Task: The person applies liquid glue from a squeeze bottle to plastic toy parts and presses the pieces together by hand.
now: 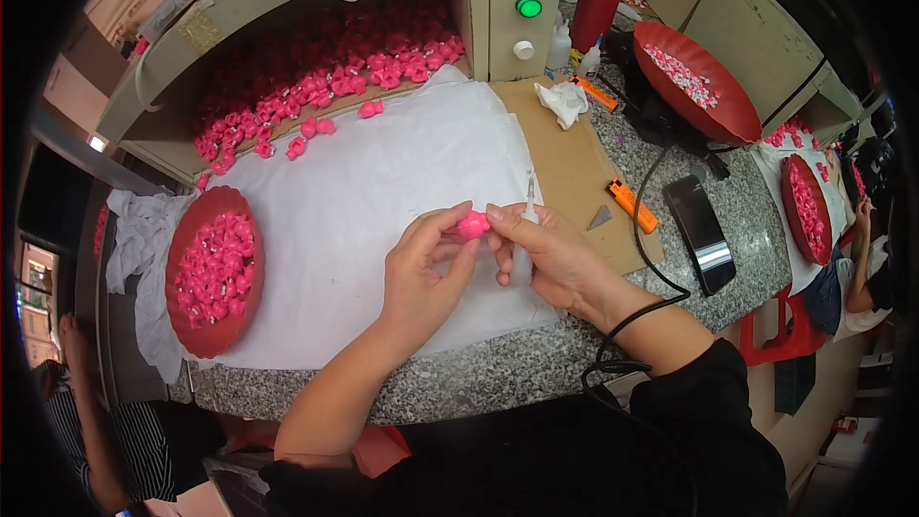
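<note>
Between the fingertips of my left hand [421,263] is a small pink plastic figure [472,225], held above the white paper [354,201]. My right hand [550,249] meets it from the other side, its thumb and index finger close against the pink piece. That same hand also grips a slim translucent glue bottle [523,263], upright, with its narrow nozzle pointing away from me. Both hands are closed. The underside of the figure is hidden by my fingers.
A red bowl [178,258] of pink pieces stands at left. More pink figures [316,91] heap inside the machine opening. On the right lie a phone [699,230], orange cutters [632,206], a black cable [661,302] and a red bowl [737,115] of small white-and-pink bits. Other people sit nearby.
</note>
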The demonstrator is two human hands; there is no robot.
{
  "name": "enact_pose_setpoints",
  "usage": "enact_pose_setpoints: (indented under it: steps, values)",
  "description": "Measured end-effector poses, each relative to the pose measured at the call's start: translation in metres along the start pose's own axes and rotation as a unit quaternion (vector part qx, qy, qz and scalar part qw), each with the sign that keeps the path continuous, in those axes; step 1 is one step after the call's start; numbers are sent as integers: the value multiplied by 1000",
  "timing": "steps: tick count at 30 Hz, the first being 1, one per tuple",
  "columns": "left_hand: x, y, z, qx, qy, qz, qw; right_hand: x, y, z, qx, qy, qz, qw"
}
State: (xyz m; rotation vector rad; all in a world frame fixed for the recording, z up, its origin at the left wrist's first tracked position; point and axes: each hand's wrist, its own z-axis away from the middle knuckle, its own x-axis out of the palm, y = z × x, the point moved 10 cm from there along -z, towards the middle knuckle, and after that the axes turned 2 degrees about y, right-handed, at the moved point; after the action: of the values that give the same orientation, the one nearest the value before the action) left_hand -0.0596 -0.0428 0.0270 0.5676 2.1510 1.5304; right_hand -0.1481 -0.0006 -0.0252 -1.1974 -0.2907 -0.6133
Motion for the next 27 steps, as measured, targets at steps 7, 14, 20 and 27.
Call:
enact_pose_setpoints:
  steps: [7, 14, 20, 27]
  values:
    - [0, 0, 1, -6, 2, 20, 1000, 5, -2, 2, -27, -11, -32, 999]
    - [-2, 5, 1, 28, 14, -4, 1000, 3, -1, 3, -54, 10, -19, 998]
    - [-2, 17, 4, 80, 27, -68, 994, 4, -8, 4, -100, 14, 2, 995]
    - [0, 21, 6, 101, 32, -122, 987, 3, -11, 4, -130, 21, 26, 991]
